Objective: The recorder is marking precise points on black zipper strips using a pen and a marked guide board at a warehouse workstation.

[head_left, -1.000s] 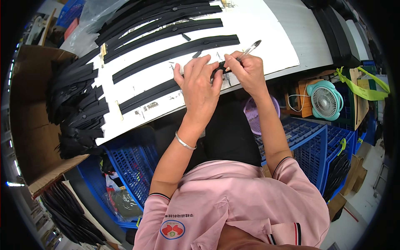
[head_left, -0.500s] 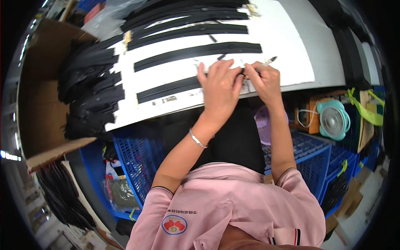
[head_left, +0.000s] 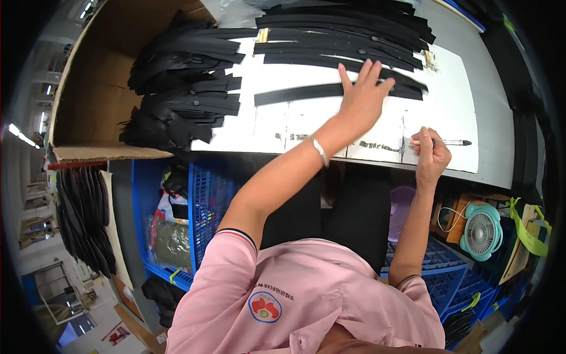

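Observation:
My left hand [head_left: 367,97] lies flat with its fingers spread over the right part of a black fabric strip [head_left: 300,93], covering some of it. The fingertips reach other black strips [head_left: 348,50] just beyond. Lower right, my right hand [head_left: 433,156] is closed around a slim pen [head_left: 454,142], whose dark end points right. This hand is above the front edge of a white board [head_left: 318,124], near a dark drawn line and black smudges. More black strips are heaped at the left [head_left: 183,100], partly over the board's edge.
An open cardboard box [head_left: 88,112] stands at the left, with dark strips [head_left: 85,218] hanging below it. Blue plastic crates [head_left: 191,218] flank my legs under the table. A small turquoise fan [head_left: 480,232] is at the right. Clear plastic [head_left: 242,12] lies at the back.
My left hand has moved away from the front edge, and the strip now lies farther back, close to the others. My right hand has separated from it, still holding the pen. The view has shifted.

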Available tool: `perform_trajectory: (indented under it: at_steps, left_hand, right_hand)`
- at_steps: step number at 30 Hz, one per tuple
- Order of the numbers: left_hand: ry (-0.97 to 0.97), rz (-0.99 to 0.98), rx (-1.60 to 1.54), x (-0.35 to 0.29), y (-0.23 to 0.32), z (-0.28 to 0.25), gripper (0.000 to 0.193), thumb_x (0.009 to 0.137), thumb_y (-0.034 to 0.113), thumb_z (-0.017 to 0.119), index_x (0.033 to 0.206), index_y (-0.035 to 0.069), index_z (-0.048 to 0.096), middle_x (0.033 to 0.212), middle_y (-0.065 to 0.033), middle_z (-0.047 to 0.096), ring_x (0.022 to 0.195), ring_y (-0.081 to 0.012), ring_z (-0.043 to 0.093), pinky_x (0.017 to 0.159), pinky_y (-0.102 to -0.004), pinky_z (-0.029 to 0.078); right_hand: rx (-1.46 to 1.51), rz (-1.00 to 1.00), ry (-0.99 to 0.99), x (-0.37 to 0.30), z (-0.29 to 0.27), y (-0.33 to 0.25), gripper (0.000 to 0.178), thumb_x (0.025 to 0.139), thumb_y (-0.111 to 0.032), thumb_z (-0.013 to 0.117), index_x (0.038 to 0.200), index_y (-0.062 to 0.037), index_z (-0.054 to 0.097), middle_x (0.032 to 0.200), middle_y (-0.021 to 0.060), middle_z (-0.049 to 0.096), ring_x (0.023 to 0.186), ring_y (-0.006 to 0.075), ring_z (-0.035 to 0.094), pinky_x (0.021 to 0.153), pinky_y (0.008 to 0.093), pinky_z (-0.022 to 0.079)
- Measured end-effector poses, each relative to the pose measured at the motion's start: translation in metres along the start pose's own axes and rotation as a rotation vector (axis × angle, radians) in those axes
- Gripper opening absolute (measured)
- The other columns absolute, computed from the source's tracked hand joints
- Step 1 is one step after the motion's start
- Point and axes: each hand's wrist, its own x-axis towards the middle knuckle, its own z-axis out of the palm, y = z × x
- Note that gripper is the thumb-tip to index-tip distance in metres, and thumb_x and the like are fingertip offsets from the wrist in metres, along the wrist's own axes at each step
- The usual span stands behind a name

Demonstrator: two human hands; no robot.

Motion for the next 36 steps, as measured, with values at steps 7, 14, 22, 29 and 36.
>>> perform_trajectory:
  at_steps: [7, 14, 22, 29, 36]
  left_hand:
    - [0.028, -0.032, -0.021, -0.044, -0.023, -0.056, 0.047, 0.096, 0.006, 0.057, 0.143, 0.013, 0.057, 0.158, -0.0198, 0.039, 0.152, -0.0368, 0.029, 0.122, -0.0645, 0.007]
    - [0.153, -0.3, 0.568, -0.153, -0.127, -0.139, 0.057, 0.081, -0.007, 0.056, 0.134, 0.014, 0.064, 0.152, -0.0098, 0.05, 0.149, -0.0322, 0.035, 0.12, -0.0662, 0.01]
    - [0.299, -0.363, 0.389, -0.151, -0.126, -0.172, 0.016, 0.083, 0.019, 0.08, 0.095, 0.009, 0.076, 0.112, -0.0053, 0.074, 0.131, -0.029, 0.056, 0.12, -0.0592, 0.018]
    - [0.127, -0.046, 0.133, -0.118, -0.026, -0.077, 0.028, 0.097, 0.015, 0.064, 0.121, 0.001, 0.068, 0.131, -0.015, 0.066, 0.133, -0.0328, 0.055, 0.119, -0.0591, 0.023]
    - [0.035, 0.04, 0.095, -0.102, 0.037, -0.034, 0.046, 0.1, 0.023, 0.062, 0.136, -0.005, 0.059, 0.145, -0.0205, 0.055, 0.143, -0.0342, 0.043, 0.12, -0.0589, 0.022]
  right_hand:
    - [-0.009, 0.015, -0.011, 0.0, -0.002, 0.001, 0.024, 0.101, -0.014, 0.066, 0.084, 0.0016, 0.073, 0.073, 0.0036, 0.068, 0.062, 0.0055, 0.057, 0.058, 0.021, 0.044]
    - [-0.006, 0.042, 0.009, -0.001, -0.002, 0.0, 0.023, 0.101, -0.014, 0.066, 0.085, 0.0017, 0.073, 0.073, 0.0024, 0.067, 0.063, 0.0044, 0.054, 0.059, 0.0207, 0.043]
    - [-0.031, 0.034, 0.037, 0.001, 0.001, 0.004, 0.026, 0.1, -0.015, 0.067, 0.081, 0.0013, 0.073, 0.066, -0.0001, 0.063, 0.06, 0.0032, 0.05, 0.055, 0.0217, 0.038]
    - [-0.056, -0.059, 0.029, 0.002, 0.008, -0.006, 0.014, 0.1, -0.011, 0.067, 0.108, -0.0027, 0.075, 0.073, 0.0, 0.067, 0.063, 0.003, 0.055, 0.058, 0.0198, 0.043]
    - [-0.57, -0.495, -0.054, -0.032, 0.029, -0.019, 0.043, 0.082, -0.003, 0.075, 0.124, -0.011, 0.069, 0.101, 0.0044, 0.075, 0.088, 0.0217, 0.069, 0.078, 0.0344, 0.052]
